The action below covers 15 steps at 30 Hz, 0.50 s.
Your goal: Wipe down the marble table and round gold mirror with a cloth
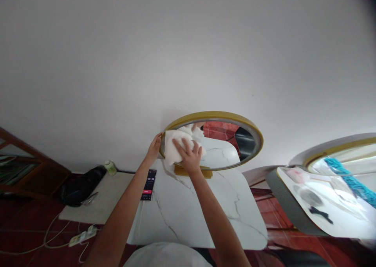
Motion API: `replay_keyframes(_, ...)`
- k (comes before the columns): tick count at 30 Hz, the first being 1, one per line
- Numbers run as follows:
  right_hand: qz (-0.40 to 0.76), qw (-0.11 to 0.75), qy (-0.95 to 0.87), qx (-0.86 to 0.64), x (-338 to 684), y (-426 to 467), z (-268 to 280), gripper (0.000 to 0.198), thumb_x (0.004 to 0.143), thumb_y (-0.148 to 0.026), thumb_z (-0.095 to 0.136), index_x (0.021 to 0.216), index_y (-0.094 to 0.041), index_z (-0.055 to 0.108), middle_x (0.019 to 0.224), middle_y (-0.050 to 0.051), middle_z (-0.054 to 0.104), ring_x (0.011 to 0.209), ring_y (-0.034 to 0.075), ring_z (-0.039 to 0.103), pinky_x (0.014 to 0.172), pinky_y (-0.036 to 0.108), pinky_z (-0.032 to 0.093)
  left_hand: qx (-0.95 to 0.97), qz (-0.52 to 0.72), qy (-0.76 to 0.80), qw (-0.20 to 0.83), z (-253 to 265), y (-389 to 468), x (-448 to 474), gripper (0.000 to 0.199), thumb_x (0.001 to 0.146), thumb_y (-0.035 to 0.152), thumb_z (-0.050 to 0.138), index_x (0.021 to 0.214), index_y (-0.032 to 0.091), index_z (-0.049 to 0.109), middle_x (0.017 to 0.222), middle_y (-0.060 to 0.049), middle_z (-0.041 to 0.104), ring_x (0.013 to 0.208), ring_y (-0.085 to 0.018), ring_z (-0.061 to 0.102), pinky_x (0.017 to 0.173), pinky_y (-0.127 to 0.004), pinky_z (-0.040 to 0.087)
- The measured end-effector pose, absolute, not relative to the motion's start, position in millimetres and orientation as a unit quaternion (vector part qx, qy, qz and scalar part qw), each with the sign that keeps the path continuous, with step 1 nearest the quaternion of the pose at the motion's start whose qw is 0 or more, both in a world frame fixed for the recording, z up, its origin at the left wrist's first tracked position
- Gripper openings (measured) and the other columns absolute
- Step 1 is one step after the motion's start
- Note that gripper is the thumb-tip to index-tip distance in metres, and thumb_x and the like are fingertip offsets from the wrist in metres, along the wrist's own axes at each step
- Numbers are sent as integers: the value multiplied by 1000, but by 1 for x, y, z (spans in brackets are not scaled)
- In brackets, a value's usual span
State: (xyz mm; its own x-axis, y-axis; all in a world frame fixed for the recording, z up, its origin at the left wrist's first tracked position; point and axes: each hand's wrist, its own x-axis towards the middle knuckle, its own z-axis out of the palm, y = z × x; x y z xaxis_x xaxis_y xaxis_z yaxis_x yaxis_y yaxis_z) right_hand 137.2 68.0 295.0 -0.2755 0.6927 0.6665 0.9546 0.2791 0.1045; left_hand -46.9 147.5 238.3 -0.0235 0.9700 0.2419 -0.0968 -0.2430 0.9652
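An oval mirror in a gold frame stands on a white marble-patterned table, close to the wall. My left hand grips the frame's left edge, its fingertips partly hidden behind the rim. Against the left part of the glass, my right hand lies with fingers spread, pressing a folded white cloth flat. The cloth's reflection shows in the glass above it. Beside my left forearm a phone with a lit timer screen rests on the table.
To the right is a second table with another gold-framed mirror and assorted items. A black bag, a small bottle and a power strip with cables lie at left, near a wooden shelf.
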Motion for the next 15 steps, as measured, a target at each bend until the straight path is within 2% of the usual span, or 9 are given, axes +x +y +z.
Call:
replay_keyframes(3,-288,351,-695,-558,146,71,337,58,88,-23,48,140,-45,34,136,3,46,117,35,33,91,53,32,513,592,414,464,238,147,-45,61,86,64,41,126,19,50,121,-9,61,113,-24,55,98,-40,43)
replay_keyframes(6,-293,388,-678,-551,148,74,351,57,87,-23,50,139,-43,37,134,5,46,114,33,35,92,51,32,498,600,424,461,237,147,-45,63,84,66,43,125,20,52,121,-9,61,115,-24,54,99,-40,43)
replay_keyframes(9,-267,331,-713,-558,140,72,328,58,88,-25,49,141,-42,34,138,4,43,114,34,34,91,50,33,508,600,416,457,238,147,-46,61,85,65,43,125,20,52,123,-9,60,115,-23,54,101,-39,41)
replay_keyframes(15,-164,157,-803,-551,123,67,237,61,88,-25,48,142,-44,28,143,3,39,116,35,36,89,52,35,532,592,429,427,239,147,-49,55,89,60,39,125,21,52,128,-8,57,122,-22,50,106,-38,35)
